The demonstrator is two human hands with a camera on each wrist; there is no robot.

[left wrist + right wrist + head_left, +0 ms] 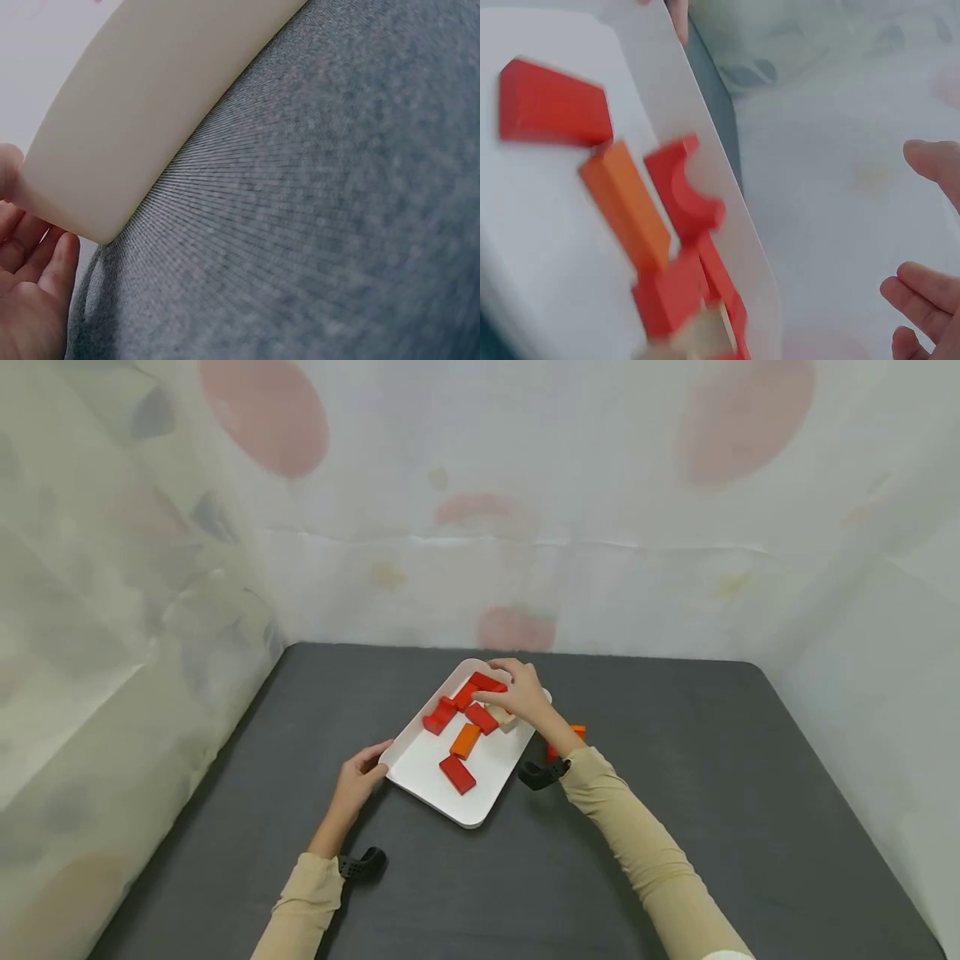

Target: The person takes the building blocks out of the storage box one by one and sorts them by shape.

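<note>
A white tray [420, 772] lies aslant on the dark grey table [675, 827]. In it are several red blocks, among them a flat one [457, 774] and an arch-shaped one [439, 714], plus an orange block [465, 740] and a beige block [504, 718]. My left hand [367, 768] pinches the tray's near-left corner [150, 112], thumb on the rim and fingers [45, 277] underneath. My right hand [498, 689] hovers over the tray's far end, fingertips at a red block [486, 682]. In the right wrist view its fingers [922, 296] are spread and hold nothing.
Another orange block [577, 732] lies on the table just right of the tray, partly hidden behind my right wrist. White patterned fabric walls close in the table at the back and on both sides.
</note>
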